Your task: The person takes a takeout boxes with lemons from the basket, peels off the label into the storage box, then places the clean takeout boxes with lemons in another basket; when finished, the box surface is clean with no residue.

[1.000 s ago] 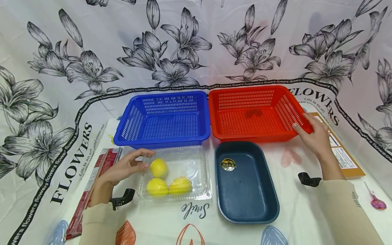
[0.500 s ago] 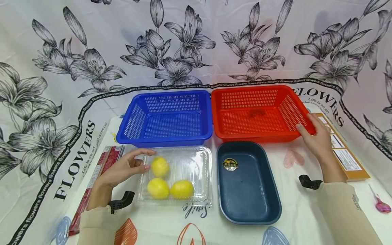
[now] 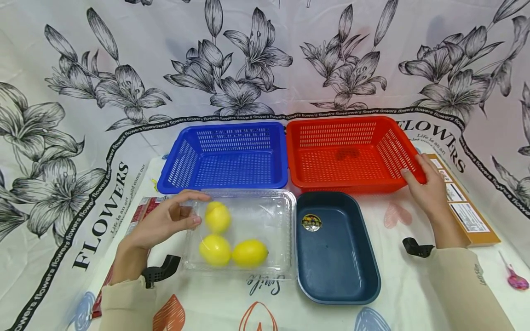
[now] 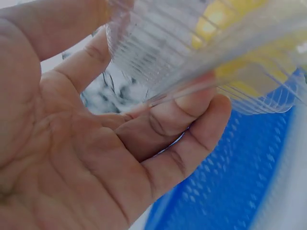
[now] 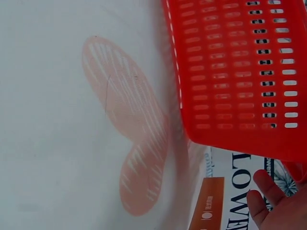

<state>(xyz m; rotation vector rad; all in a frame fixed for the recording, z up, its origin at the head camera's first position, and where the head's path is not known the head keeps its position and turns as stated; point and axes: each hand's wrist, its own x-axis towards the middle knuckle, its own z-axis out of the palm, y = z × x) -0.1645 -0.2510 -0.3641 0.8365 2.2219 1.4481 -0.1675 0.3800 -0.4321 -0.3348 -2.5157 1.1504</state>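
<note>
My left hand (image 3: 161,224) grips the left side of a clear plastic container (image 3: 271,225), thumb near the front and forefinger along the back corner. The left wrist view shows fingers of the left hand (image 4: 120,139) curled beneath the ribbed plastic (image 4: 139,52). Inside lie three yellow lemons, one at the back (image 3: 217,217) and two at the front (image 3: 215,249), (image 3: 250,253). My right hand (image 3: 432,195) holds the front right corner of a red basket (image 3: 348,188), thumb on the rim. Fingertips of the right hand (image 5: 273,203) show beside the red basket (image 5: 230,134).
A blue basket (image 3: 223,191) stands left of the red one, behind the container. Right of the container is a dark blue tray (image 3: 333,257). A brown box (image 3: 476,225) lies at the right, a red packet (image 3: 145,207) at the left, and a pink item (image 3: 516,279) at the far right.
The container has risen off the cloth towards the head camera, its right edge now by the dark tray. The lemons have shifted slightly with it. My right hand stays at the red basket.
</note>
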